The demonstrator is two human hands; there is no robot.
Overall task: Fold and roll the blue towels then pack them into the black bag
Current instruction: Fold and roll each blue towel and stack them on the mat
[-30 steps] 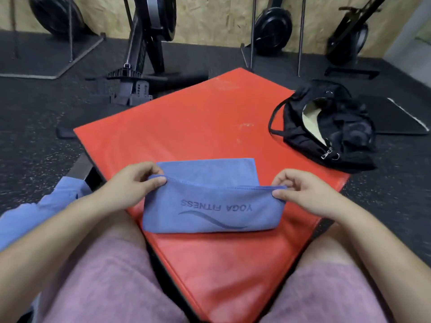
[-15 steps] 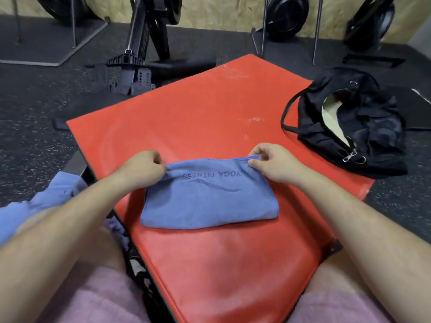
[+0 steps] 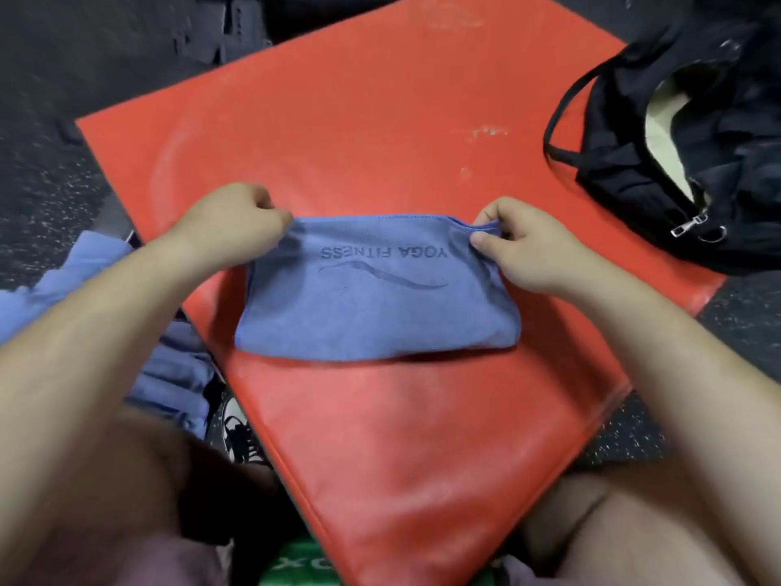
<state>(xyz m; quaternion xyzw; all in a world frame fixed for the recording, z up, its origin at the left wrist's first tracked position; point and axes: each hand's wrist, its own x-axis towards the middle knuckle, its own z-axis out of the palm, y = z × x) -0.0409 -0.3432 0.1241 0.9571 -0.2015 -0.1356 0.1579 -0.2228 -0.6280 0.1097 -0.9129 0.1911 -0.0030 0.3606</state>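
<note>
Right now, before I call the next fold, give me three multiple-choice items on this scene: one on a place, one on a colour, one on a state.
1. Where does the black bag lie, relative to the blue towel?
A. To its far right
B. To its near left
C. Underneath it

2. What colour is the mat under the towel?
A. Yellow
B. Red
C. White

3. What are the left hand and right hand doing?
A. Both lie flat on the towel
B. Only the left touches it
C. Each grips a far corner of it

Answers: 1 A, the bag sits beyond the towel at the mat's right edge. 2 B, red shows all round the towel. 3 C, the fingers of each hand curl on a far corner.
</note>
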